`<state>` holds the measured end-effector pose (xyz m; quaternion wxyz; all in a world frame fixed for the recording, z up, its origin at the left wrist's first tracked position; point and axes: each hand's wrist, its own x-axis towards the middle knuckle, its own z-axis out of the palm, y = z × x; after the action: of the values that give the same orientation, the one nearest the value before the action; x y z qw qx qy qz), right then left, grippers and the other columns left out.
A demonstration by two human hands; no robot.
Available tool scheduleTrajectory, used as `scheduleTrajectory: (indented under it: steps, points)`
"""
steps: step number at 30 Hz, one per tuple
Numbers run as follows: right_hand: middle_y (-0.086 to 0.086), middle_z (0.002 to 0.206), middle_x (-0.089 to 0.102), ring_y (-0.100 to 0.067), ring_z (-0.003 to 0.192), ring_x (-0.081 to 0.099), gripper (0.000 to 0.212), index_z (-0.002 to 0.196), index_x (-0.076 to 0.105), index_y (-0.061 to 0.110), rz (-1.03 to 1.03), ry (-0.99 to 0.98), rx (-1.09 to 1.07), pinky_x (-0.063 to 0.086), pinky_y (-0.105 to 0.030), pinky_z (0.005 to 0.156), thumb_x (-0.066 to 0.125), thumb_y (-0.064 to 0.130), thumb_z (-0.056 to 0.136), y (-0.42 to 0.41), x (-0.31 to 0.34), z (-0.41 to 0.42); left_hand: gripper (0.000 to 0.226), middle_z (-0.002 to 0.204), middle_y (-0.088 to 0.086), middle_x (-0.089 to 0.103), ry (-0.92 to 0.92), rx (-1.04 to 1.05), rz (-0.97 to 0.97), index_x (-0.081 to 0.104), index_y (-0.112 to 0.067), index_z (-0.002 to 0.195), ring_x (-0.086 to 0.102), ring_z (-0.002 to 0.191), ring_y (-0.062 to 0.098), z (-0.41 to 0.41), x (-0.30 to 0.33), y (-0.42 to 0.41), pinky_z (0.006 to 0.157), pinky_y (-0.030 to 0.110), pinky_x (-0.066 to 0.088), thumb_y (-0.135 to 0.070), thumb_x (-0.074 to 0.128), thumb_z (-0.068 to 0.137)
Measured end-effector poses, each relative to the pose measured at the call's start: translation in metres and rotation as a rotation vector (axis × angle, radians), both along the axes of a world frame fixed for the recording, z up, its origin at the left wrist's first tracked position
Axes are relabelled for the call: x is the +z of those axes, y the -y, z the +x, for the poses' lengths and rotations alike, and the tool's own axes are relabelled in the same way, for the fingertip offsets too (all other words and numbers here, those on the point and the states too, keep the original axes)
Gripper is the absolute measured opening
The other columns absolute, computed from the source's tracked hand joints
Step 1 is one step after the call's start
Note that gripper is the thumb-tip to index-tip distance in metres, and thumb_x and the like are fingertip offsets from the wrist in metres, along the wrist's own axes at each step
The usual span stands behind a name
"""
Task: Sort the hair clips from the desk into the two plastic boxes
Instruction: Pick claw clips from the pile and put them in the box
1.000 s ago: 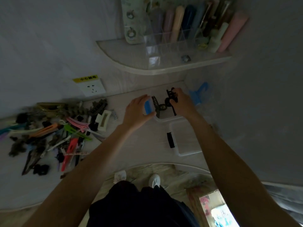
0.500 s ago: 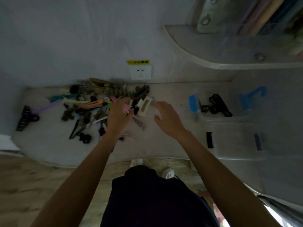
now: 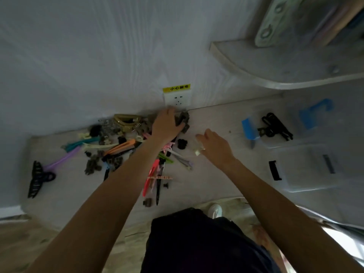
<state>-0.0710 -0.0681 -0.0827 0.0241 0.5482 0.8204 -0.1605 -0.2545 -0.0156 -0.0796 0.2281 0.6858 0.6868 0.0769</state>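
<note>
hair clips (image 3: 122, 148): left hand (image 3: 166, 125) grip curls round a dark claw clip (image 3: 183, 121); right hand (image 3: 215, 146) grip pinches a pale clip (image 3: 197, 152).

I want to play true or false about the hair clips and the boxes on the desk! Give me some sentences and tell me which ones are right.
1. A black claw clip lies in the box with blue latches. True.
2. The left hand is over the boxes. False: it grips a dark clip in the pile by the wall socket.
3. The box with black latches is full of clips. False: no clip shows in it.
4. The right hand holds a small pale clip. True.
5. A big black claw clip lies at the far left of the desk. True.
</note>
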Motion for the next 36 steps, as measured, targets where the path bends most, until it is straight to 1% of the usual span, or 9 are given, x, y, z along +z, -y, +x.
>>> scheduleTrajectory:
  steps: [4, 9, 14, 19, 22, 25, 27, 30, 36]
  points:
    - [-0.015, 0.13, 0.036, -0.032, 0.096, 0.055, 0.042, 0.129, 0.046, 0.014, -0.027, -0.123, -0.169, 0.043, -0.029, 0.074, 0.048, 0.003, 0.089, 0.007, 0.004, 0.013, 0.06, 0.133, 0.019, 0.046, -0.176, -0.08, -0.021, 0.045, -0.006, 0.128, 0.041, 0.124, 0.035, 0.009, -0.01, -0.014, 0.1, 0.044, 0.039, -0.05, 0.05, 0.088]
    - [-0.016, 0.122, 0.05, -0.033, 0.086, 0.062, 0.039, 0.114, 0.058, 0.009, 0.067, -0.425, -0.469, 0.055, -0.042, 0.072, 0.067, 0.004, 0.076, 0.022, 0.015, 0.025, 0.044, 0.127, 0.009, 0.051, -0.207, -0.233, 0.153, 0.055, -0.013, 0.12, 0.042, 0.122, 0.03, 0.014, -0.015, -0.01, 0.095, 0.04, 0.039, -0.043, 0.054, 0.087]
    - [0.004, 0.1, 0.06, -0.007, 0.072, 0.061, 0.044, 0.114, 0.056, 0.014, -0.038, -0.734, -0.741, 0.049, -0.018, 0.063, 0.075, 0.026, 0.076, 0.036, 0.049, 0.054, 0.028, 0.118, 0.006, 0.062, -0.148, -0.221, 0.143, 0.062, -0.013, 0.11, 0.057, 0.108, 0.026, 0.03, -0.006, -0.006, 0.089, 0.034, 0.043, -0.03, 0.057, 0.09]
    - [0.011, 0.085, 0.061, 0.012, 0.067, 0.058, 0.029, 0.101, 0.055, 0.018, 0.171, -0.967, -0.895, 0.045, -0.012, 0.065, 0.071, 0.027, 0.079, 0.03, 0.083, 0.122, 0.019, 0.103, 0.011, 0.067, 0.006, -0.044, 0.304, 0.063, -0.008, 0.104, 0.063, 0.092, 0.027, 0.032, 0.021, 0.012, 0.074, 0.03, 0.046, -0.02, 0.056, 0.091]
    - [0.003, 0.093, 0.059, 0.007, 0.071, 0.057, 0.038, 0.111, 0.053, 0.01, 0.276, -0.83, -0.902, 0.041, -0.002, 0.059, 0.071, 0.022, 0.081, 0.01, 0.085, 0.164, 0.017, 0.095, 0.008, 0.068, 0.24, -0.031, 0.417, 0.063, -0.005, 0.101, 0.064, 0.08, 0.02, 0.055, 0.055, 0.037, 0.07, 0.021, 0.052, -0.016, 0.06, 0.089]
    - [-0.002, 0.1, 0.062, -0.018, 0.087, 0.06, 0.046, 0.115, 0.053, 0.008, 0.275, -0.562, -0.843, 0.046, -0.022, 0.072, 0.069, 0.033, 0.08, -0.017, 0.07, 0.196, 0.009, 0.088, -0.002, 0.066, 0.505, 0.038, 0.364, 0.064, -0.007, 0.095, 0.059, 0.073, -0.001, 0.108, 0.082, 0.055, 0.064, 0.002, 0.045, -0.011, 0.062, 0.086]
    - [-0.016, 0.099, 0.067, -0.033, 0.091, 0.061, 0.051, 0.112, 0.056, 0.007, 0.261, -0.345, -0.766, 0.05, -0.038, 0.078, 0.066, 0.045, 0.079, -0.03, 0.056, 0.212, 0.006, 0.081, -0.008, 0.064, 0.661, 0.086, 0.262, 0.063, -0.014, 0.09, 0.06, 0.068, -0.009, 0.148, 0.088, 0.054, 0.067, 0.005, 0.048, -0.011, 0.064, 0.085]
    - [-0.022, 0.098, 0.067, -0.038, 0.091, 0.059, 0.055, 0.112, 0.057, 0.008, 0.265, -0.18, -0.752, 0.047, -0.043, 0.08, 0.06, 0.053, 0.081, -0.035, 0.053, 0.225, 0.016, 0.072, -0.005, 0.064, 0.884, 0.139, 0.039, 0.059, -0.026, 0.077, 0.065, 0.064, 0.01, 0.201, 0.085, 0.038, 0.07, 0.028, 0.057, -0.013, 0.067, 0.082]
    - [-0.02, 0.107, 0.065, -0.034, 0.096, 0.061, 0.056, 0.118, 0.052, 0.007, 0.268, -0.195, -0.739, 0.049, -0.039, 0.077, 0.055, 0.051, 0.085, -0.029, 0.063, 0.25, 0.012, 0.088, 0.014, 0.071, 0.685, 0.116, -0.156, 0.063, -0.005, 0.091, 0.07, 0.084, 0.026, 0.271, 0.063, 0.008, 0.078, 0.032, 0.056, -0.016, 0.061, 0.087]
